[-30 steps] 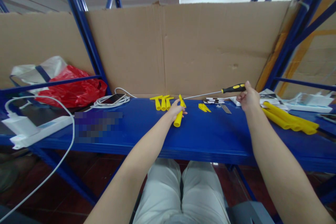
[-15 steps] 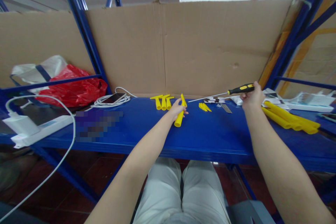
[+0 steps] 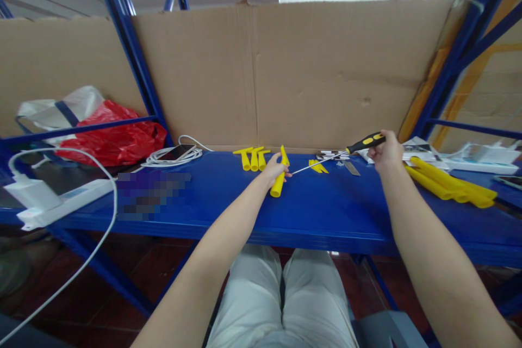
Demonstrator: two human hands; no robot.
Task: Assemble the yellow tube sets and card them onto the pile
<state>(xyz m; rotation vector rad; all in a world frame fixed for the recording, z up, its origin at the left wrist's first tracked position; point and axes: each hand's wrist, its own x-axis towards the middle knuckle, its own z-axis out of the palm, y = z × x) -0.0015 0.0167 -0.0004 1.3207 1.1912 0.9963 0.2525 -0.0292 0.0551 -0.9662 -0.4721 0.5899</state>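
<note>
My left hand [image 3: 275, 170] is closed around a yellow tube [image 3: 277, 188] with a flat yellow piece at its far end, on the blue table [image 3: 228, 201]. In my right hand [image 3: 386, 151] is a black-and-yellow screwdriver [image 3: 366, 143], gripped by the end of its handle. Its long shaft slants down to the left, and the tip is at the fingers of my left hand; whether it touches the tube I cannot tell. Left of that hand lie several yellow tubes with flat tops [image 3: 254, 160]. Small yellow pieces [image 3: 318, 166] lie under the shaft's line.
Longer yellow tubes [image 3: 451, 182] lie at the right by a white power strip [image 3: 483, 160]. A metal strip [image 3: 351, 168] is near the middle. At the left are a coiled white cable [image 3: 169, 157], a red bag [image 3: 116, 133] and another power strip [image 3: 77, 201]. Cardboard [image 3: 318, 76] stands behind.
My right hand has moved slightly left, and the screwdriver now tilts more steeply, its tip lower and closer to my left hand. My left hand and the tube have hardly moved.
</note>
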